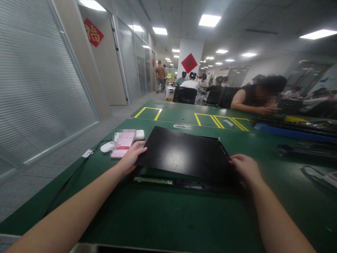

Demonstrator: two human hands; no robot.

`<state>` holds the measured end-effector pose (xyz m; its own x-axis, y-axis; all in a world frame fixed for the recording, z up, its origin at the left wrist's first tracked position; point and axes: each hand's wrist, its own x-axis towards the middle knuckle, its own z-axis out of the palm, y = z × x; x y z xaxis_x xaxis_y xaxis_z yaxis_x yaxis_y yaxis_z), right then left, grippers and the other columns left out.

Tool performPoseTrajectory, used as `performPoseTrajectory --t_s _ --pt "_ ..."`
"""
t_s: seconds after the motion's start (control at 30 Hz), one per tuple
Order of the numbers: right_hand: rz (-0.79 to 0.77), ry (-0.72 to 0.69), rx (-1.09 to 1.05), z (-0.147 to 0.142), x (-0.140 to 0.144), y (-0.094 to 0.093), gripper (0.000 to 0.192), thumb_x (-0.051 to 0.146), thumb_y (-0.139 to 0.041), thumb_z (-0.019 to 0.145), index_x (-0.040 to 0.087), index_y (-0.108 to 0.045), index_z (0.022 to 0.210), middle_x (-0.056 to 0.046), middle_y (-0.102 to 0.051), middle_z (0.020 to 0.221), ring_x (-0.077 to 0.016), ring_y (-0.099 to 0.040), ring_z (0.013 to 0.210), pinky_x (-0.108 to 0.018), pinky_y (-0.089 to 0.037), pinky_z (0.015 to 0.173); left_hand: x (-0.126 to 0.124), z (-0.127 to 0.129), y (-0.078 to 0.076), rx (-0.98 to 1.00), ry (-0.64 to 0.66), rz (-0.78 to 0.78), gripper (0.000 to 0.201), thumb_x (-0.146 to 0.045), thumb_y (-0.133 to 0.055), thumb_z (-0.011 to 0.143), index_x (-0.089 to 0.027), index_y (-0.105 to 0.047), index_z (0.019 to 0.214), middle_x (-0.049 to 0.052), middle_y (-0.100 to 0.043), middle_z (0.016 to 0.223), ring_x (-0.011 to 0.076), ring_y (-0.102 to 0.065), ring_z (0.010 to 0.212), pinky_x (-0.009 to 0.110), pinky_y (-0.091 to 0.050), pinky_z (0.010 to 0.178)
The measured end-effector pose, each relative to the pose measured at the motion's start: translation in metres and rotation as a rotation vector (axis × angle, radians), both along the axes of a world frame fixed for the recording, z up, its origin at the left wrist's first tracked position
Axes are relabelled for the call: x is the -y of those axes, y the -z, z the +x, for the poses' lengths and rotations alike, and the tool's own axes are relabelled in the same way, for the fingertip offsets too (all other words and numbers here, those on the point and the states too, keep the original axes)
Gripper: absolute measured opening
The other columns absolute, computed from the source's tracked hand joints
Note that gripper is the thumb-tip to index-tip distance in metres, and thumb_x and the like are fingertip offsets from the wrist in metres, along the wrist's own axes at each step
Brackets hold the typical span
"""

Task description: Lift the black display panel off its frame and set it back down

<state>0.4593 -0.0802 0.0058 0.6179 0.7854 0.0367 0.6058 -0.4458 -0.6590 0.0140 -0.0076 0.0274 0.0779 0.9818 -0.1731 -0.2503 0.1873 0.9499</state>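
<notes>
A flat black panel [184,153] lies in front of me on the green table [163,214], its near edge raised above a black base with a green circuit strip [152,180]. My left hand [131,156] grips the panel's left edge. My right hand [244,167] grips its right near corner. Both hands hold the panel tilted, higher at the near side.
A phone [122,143] and a white object [139,134] lie left of the panel, with a black cable [79,165] running off the table edge. Yellow tape marks [221,121] cross the far table. A seated person [260,96] leans on it at right; more black parts [302,149] lie there.
</notes>
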Motion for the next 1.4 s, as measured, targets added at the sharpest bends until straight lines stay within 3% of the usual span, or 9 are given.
performPoseTrajectory --t_s 0.3,0.5,0.63,0.9,1.13,1.4 --pt "0.013 0.007 0.006 -0.002 -0.001 -0.001 0.026 0.029 -0.058 0.069 0.020 -0.076 0.086 -0.006 -0.076 0.081 -0.0217 -0.066 0.074 -0.032 -0.049 0.069 -0.003 -0.004 0.003 -0.045 0.006 0.054 0.038 -0.016 -0.073 0.068 -0.019 -0.062 0.103 0.002 -0.074 0.080 0.0192 -0.070 0.065 0.027 -0.054 0.057" --pt "-0.012 0.010 0.011 -0.003 -0.001 -0.003 0.025 0.028 -0.058 0.071 0.020 -0.076 0.087 -0.006 -0.076 0.081 -0.0214 -0.066 0.072 -0.031 -0.047 0.065 -0.009 -0.012 0.011 -0.174 0.004 0.185 0.050 -0.030 -0.085 0.054 -0.018 -0.068 0.098 0.009 -0.075 0.109 0.0300 -0.068 0.105 0.040 -0.054 0.090" --pt "-0.026 0.025 -0.005 -0.008 0.001 -0.007 0.026 0.027 -0.058 0.072 0.020 -0.076 0.089 -0.006 -0.076 0.084 -0.0199 -0.065 0.067 -0.031 -0.048 0.064 -0.012 -0.014 0.016 -0.314 -0.048 0.226 0.047 -0.036 -0.085 0.051 -0.020 -0.070 0.091 0.010 -0.070 0.124 0.0347 -0.060 0.122 0.045 -0.049 0.100" --pt "-0.010 0.013 -0.005 -0.006 0.002 -0.005 0.028 0.028 -0.057 0.073 0.019 -0.075 0.093 -0.006 -0.076 0.082 -0.0182 -0.064 0.062 -0.030 -0.048 0.061 -0.011 -0.013 0.018 -0.450 0.004 0.208 0.035 -0.032 -0.077 0.056 -0.020 -0.067 0.087 0.008 -0.074 0.110 0.0325 -0.065 0.111 0.046 -0.050 0.099" --pt "-0.024 0.026 -0.022 -0.004 0.002 -0.005 0.027 0.029 -0.061 0.072 0.019 -0.076 0.093 -0.006 -0.073 0.074 -0.0188 -0.063 0.059 -0.031 -0.049 0.059 -0.018 -0.015 0.028 -0.529 0.005 0.283 0.027 -0.032 -0.075 0.057 -0.018 -0.069 0.080 0.013 -0.059 0.139 0.0358 -0.056 0.127 0.047 -0.040 0.109" --pt "0.023 0.042 -0.078 -0.004 0.004 -0.007 0.029 0.028 -0.060 0.070 0.019 -0.075 0.092 -0.007 -0.076 0.081 -0.0171 -0.061 0.058 -0.030 -0.049 0.058 -0.025 -0.020 0.038 -0.624 0.020 0.342 0.027 -0.033 -0.072 0.057 -0.019 -0.069 0.080 0.015 -0.057 0.137 0.0350 -0.052 0.131 0.048 -0.037 0.113"
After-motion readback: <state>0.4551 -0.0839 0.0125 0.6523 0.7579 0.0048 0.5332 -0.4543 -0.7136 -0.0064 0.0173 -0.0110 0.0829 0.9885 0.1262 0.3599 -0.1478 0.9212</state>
